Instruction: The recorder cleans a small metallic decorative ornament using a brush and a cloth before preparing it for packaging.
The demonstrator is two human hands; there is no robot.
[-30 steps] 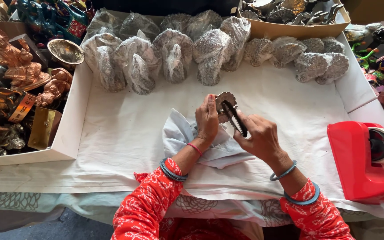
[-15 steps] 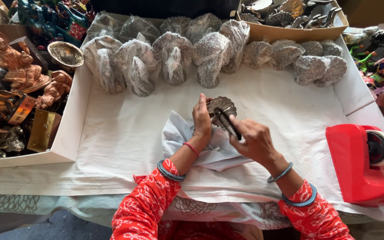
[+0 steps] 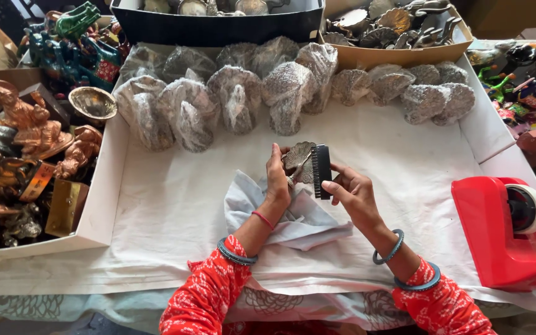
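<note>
Metal, dull grey-gold: a shell-shaped dish point(image 3: 298, 160) held upright above the middle of the white cloth point(image 3: 175, 211) that covers the desk. Left hand point(image 3: 277, 177) closed around the dish's left edge, fingers curled behind it. Right hand point(image 3: 353, 192) partly closed, fingertips pinching a small black brush point(image 3: 321, 171); the brush's bristled face rests against the dish's right side. Under both wrists lies a crumpled pale-blue rag point(image 3: 293, 217), touching the cloth. Beyond the hands, a row of plastic-wrapped dishes point(image 3: 237, 99) lies along the far edge. Red tape dispenser point(image 3: 504, 232) stands on the right, well apart from the hands. Copper-coloured figurines point(image 3: 26, 124) crowd a cardboard tray at left. Red patterned sleeves, teal bangles on both wrists.
</note>
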